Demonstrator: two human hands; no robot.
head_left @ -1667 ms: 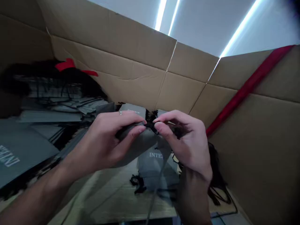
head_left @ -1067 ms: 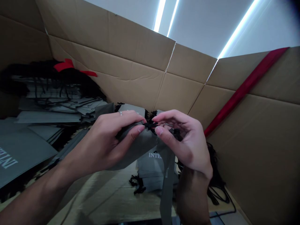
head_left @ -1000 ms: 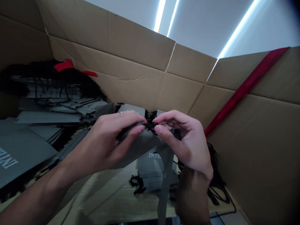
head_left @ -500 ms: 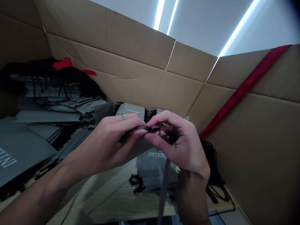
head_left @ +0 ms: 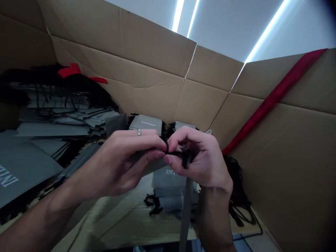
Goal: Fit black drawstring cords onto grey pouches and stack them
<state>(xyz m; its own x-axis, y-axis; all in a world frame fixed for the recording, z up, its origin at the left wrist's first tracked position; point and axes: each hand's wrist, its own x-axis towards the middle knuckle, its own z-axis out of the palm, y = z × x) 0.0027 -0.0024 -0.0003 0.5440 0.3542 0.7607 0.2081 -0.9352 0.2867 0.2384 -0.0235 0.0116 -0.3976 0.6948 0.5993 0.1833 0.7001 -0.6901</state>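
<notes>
My left hand [head_left: 126,161], with a ring on one finger, is closed in a pinch on the edge of a grey fabric pouch [head_left: 154,167]. My right hand [head_left: 202,157] faces it, thumb and forefinger pinching a black cord [head_left: 186,159] at the pouch's edge. The fingertips of both hands almost meet. A narrow grey strip [head_left: 186,213] hangs down below my right hand; its upper end is hidden. Under the hands lies a stack of grey INTEX pouches [head_left: 168,185] with knotted black cord ends at its left side.
Grey pouches with black cords are heaped at the left [head_left: 63,115], a red piece [head_left: 69,71] on top. Another INTEX stack [head_left: 147,123] stands at the back. Black cords [head_left: 238,192] lie at the right. Cardboard walls [head_left: 152,70] surround the table [head_left: 115,217]; a red ribbon [head_left: 273,103] crosses the right one.
Both hands have shifted slightly, and my right thumb and forefinger have moved closer to the left fingertips. More of the black cord shows in my right hand. The surroundings are unchanged.
</notes>
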